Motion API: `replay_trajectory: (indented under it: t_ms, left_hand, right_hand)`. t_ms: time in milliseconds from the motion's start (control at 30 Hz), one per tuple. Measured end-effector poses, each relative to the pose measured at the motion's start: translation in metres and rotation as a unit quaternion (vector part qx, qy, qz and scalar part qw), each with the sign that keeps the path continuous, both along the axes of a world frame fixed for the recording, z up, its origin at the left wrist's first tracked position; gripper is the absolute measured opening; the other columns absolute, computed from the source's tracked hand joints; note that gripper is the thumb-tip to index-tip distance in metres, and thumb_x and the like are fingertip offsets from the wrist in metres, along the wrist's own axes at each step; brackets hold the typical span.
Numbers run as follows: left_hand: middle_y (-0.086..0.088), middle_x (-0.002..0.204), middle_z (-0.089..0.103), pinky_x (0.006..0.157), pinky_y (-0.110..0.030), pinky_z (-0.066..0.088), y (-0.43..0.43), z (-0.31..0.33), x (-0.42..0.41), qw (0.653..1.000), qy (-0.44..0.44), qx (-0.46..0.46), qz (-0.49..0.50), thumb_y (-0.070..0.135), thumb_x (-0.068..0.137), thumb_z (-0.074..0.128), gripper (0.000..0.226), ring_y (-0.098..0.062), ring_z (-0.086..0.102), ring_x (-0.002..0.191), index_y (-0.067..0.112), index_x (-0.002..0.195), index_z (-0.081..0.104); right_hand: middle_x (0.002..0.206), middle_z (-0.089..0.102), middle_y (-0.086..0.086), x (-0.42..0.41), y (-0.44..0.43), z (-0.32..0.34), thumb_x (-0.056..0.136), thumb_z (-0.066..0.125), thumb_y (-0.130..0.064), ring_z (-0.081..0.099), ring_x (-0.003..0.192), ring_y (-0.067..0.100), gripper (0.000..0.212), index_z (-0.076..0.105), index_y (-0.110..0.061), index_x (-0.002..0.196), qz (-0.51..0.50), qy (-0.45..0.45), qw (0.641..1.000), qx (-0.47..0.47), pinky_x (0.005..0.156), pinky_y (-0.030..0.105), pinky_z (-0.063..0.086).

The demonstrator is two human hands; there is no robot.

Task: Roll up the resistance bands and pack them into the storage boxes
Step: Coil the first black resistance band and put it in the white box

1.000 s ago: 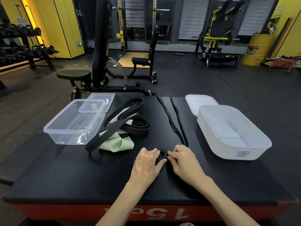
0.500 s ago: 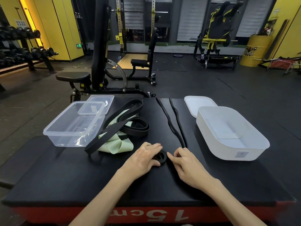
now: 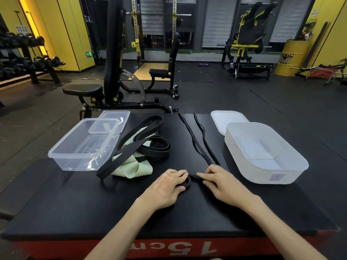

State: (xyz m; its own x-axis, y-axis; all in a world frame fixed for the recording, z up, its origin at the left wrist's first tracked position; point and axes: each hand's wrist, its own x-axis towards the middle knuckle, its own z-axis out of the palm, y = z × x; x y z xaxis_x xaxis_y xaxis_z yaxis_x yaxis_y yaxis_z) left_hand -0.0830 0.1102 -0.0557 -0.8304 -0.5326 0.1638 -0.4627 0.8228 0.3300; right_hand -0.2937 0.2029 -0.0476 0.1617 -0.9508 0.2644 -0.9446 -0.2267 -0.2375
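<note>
A thin black resistance band [image 3: 199,143] lies stretched away from me across the black platform [image 3: 75,203]. Its near end is wound into a small roll [image 3: 187,182]. My left hand [image 3: 167,186] grips that roll, fingers curled over it. My right hand [image 3: 223,182] pinches the band's loose strands right beside the roll. A clear plastic box [image 3: 82,145] stands at the left and a white storage box [image 3: 262,152] at the right, both with nothing inside.
A pile of wider black bands [image 3: 142,139] and a pale green band [image 3: 133,166] lies between the clear box and the thin band. A clear lid [image 3: 112,119] leans behind the clear box. A white lid [image 3: 225,120] lies behind the white box. Gym benches stand beyond.
My left hand has closed over the small roll and my right hand has moved up against it, pinching the strands. The roll has shifted slightly away from me along the band.
</note>
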Motion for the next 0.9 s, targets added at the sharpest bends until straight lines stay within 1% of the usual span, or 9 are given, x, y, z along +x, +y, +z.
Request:
replay_trajectory:
  t_ms: [133,200,267,333,400,533,667,800,900]
  left_hand:
    - [0.013,0.151,0.036,0.107,-0.013,0.02,0.008,0.003,0.0,1.0,0.019,0.003,0.022,0.023,0.099,0.049,0.05,-0.014,0.032,0.135,0.019,0.148,0.036]
    - [0.015,0.15,0.037,0.106,-0.015,0.023,0.01,0.002,-0.002,0.999,0.023,0.004,0.035,0.026,0.1,0.048,0.049,-0.013,0.033,0.133,0.02,0.147,0.037]
    - [0.017,0.149,0.038,0.106,-0.019,0.03,0.012,0.001,-0.005,0.998,0.023,0.004,0.051,0.028,0.1,0.047,0.048,-0.012,0.034,0.131,0.02,0.146,0.038]
    - [0.019,0.147,0.039,0.105,-0.023,0.035,0.015,0.0,-0.007,0.997,0.027,0.006,0.068,0.029,0.1,0.047,0.047,-0.011,0.034,0.13,0.02,0.146,0.039]
    - [0.019,0.144,0.042,0.103,-0.025,0.038,0.018,-0.001,-0.009,0.996,0.035,0.008,0.084,0.031,0.1,0.047,0.045,-0.011,0.035,0.128,0.021,0.143,0.042]
    - [0.016,0.139,0.047,0.101,-0.024,0.04,0.023,-0.005,-0.015,0.991,0.052,0.015,0.121,0.035,0.098,0.049,0.046,-0.01,0.036,0.126,0.022,0.142,0.044]
    - [0.02,0.141,0.044,0.097,-0.017,0.035,0.026,-0.005,-0.015,0.988,0.069,0.02,0.137,0.036,0.098,0.049,0.047,-0.008,0.033,0.128,0.025,0.144,0.042]
    - [0.016,0.14,0.048,0.097,-0.012,0.029,0.025,-0.006,-0.015,0.98,0.099,0.059,0.163,0.037,0.093,0.058,0.051,-0.005,0.036,0.127,0.026,0.141,0.046]
    - [0.011,0.133,0.055,0.095,-0.008,0.025,0.024,-0.008,-0.016,0.971,0.125,0.082,0.189,0.04,0.088,0.065,0.052,-0.005,0.039,0.124,0.027,0.136,0.052]
  right_hand:
    - [0.092,0.054,-0.003,-0.021,0.011,0.002,0.091,0.055,-0.021,0.053,0.077,0.016,0.026,0.069,-0.019,0.113,-0.014,0.037,0.999,-0.037,0.066,0.029,0.047]
    - [0.087,0.055,-0.002,-0.02,0.012,-0.001,0.086,0.061,-0.011,0.053,0.071,0.019,0.025,0.07,-0.015,0.11,-0.009,0.056,0.997,-0.05,0.06,0.031,0.046]
    - [0.082,0.054,0.0,-0.014,0.012,-0.004,0.077,0.069,-0.001,0.05,0.067,0.021,0.033,0.069,-0.011,0.109,-0.011,0.077,0.995,-0.06,0.056,0.029,0.043]
    - [0.08,0.051,0.0,-0.01,0.016,-0.007,0.077,0.069,-0.001,0.047,0.066,0.02,0.036,0.067,-0.011,0.112,-0.012,0.071,0.995,-0.072,0.055,0.029,0.042]
    - [0.079,0.049,0.0,-0.004,0.023,-0.008,0.083,0.063,-0.008,0.046,0.066,0.02,0.031,0.066,-0.012,0.114,-0.003,0.052,0.996,-0.072,0.056,0.032,0.044]
    - [0.076,0.045,-0.003,0.012,0.028,-0.007,0.086,0.059,-0.015,0.047,0.066,0.017,0.021,0.07,-0.014,0.105,-0.001,0.04,0.997,-0.069,0.057,0.029,0.041]
    - [0.074,0.046,-0.006,0.023,0.027,-0.003,0.084,0.057,-0.019,0.048,0.066,0.013,0.019,0.072,-0.016,0.095,-0.023,0.016,0.998,-0.064,0.061,0.022,0.037]
    - [0.074,0.048,-0.005,0.036,0.02,-0.007,0.084,0.055,-0.019,0.05,0.066,0.014,0.016,0.07,-0.014,0.087,-0.019,0.0,0.998,-0.055,0.062,0.024,0.04]
    - [0.076,0.05,-0.005,0.036,0.017,-0.01,0.086,0.054,-0.017,0.05,0.068,0.014,0.015,0.068,-0.012,0.088,-0.029,-0.027,0.998,-0.047,0.064,0.027,0.042]
